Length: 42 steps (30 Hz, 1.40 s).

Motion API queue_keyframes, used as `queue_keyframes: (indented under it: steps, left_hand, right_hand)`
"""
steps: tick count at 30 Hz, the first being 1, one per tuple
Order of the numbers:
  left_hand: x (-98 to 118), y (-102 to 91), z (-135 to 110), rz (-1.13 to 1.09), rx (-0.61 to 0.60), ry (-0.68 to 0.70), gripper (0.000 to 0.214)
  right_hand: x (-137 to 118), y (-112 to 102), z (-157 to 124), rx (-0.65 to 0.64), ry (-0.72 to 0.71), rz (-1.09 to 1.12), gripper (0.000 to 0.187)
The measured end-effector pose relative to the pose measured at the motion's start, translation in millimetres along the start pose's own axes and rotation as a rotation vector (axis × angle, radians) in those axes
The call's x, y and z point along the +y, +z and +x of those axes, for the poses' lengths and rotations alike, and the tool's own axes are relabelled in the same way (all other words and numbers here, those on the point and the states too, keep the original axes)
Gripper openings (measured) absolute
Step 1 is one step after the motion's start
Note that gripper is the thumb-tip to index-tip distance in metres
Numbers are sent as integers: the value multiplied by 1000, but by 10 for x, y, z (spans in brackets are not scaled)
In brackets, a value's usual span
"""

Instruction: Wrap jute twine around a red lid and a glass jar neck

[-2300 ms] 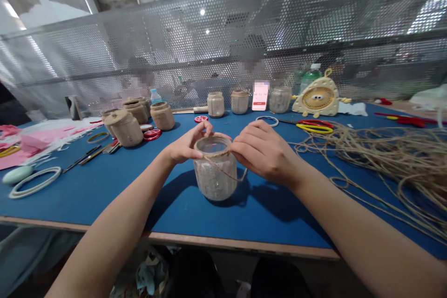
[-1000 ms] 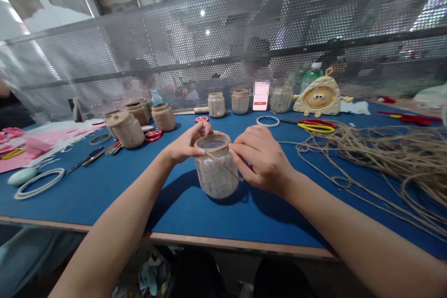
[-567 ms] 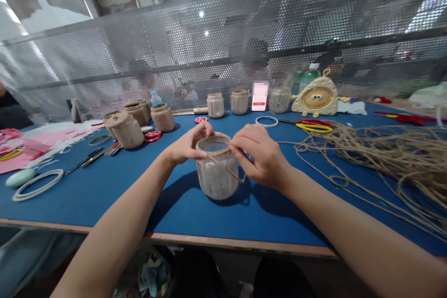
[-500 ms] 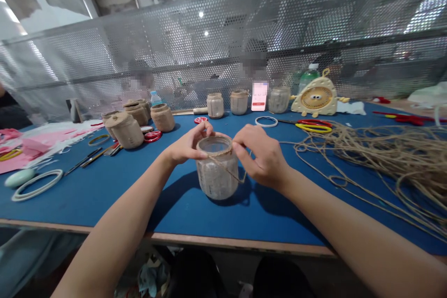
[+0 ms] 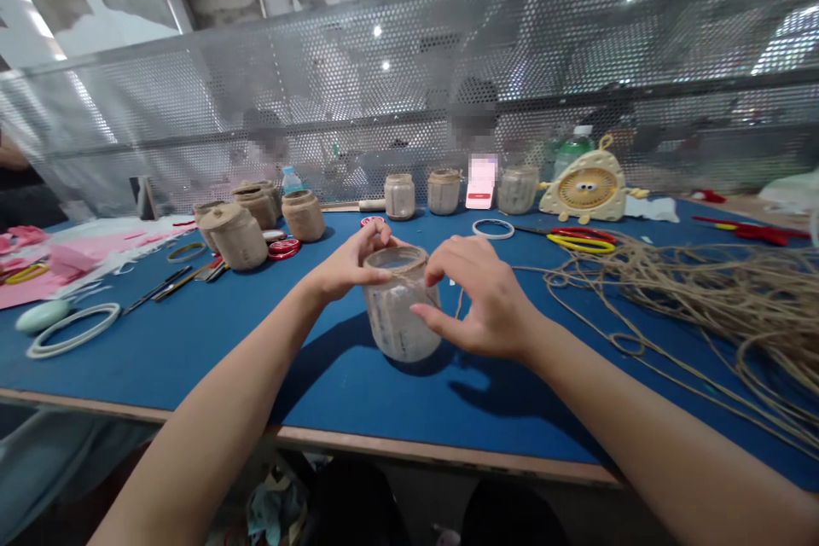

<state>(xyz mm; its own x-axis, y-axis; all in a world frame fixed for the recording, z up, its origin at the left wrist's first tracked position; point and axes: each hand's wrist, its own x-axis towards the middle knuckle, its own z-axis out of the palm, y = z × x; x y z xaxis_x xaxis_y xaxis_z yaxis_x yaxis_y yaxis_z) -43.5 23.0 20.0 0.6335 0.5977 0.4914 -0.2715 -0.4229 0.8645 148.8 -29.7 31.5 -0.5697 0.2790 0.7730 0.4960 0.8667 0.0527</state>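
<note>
the left hand (image 5: 351,263) is curled, with its fingers hooked over the far left of the rim of a clear glass jar (image 5: 402,314), steadying it. the right hand (image 5: 487,300) is partly open, with its fingers spread; its thumb lies close to the jar's right side, and it has no visible hold on anything. the jar stands upright on a blue work table (image 5: 159,367), between both hands and near the table's front edge. a band of jute twine (image 5: 402,261) circles the jar's neck, and a short loose strand (image 5: 459,303) rises just beside the right hand.

to the right lies a large tangled pile of jute twine (image 5: 710,299), and beyond the hand are a white hoop (image 5: 493,229) and yellow-and-red scissors (image 5: 579,241). twine-covered jars (image 5: 234,237) stand to the left. further back, unfinished jars (image 5: 444,192) stand in a row before a perforated metal screen (image 5: 192,119).
</note>
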Motion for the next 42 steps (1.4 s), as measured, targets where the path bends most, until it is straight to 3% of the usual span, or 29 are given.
queue_keyframes:
  steps: [6, 11, 32, 42]
  left_hand:
    - [-25, -10, -2, 73, 31, 7, 44]
    - [-33, -7, 2, 91, 32, 6, 44]
    - [-15, 10, -2, 93, 3, -9, 45]
    - [122, 124, -24, 245, 4, -64, 33]
  right_hand:
    - [-4, 47, -3, -9, 42, -61, 11]
    - [-22, 39, -2, 28, 21, -32, 14]
    - [-43, 55, 6, 96, 194, -1, 16]
    - [-52, 70, -8, 167, 204, -27, 19]
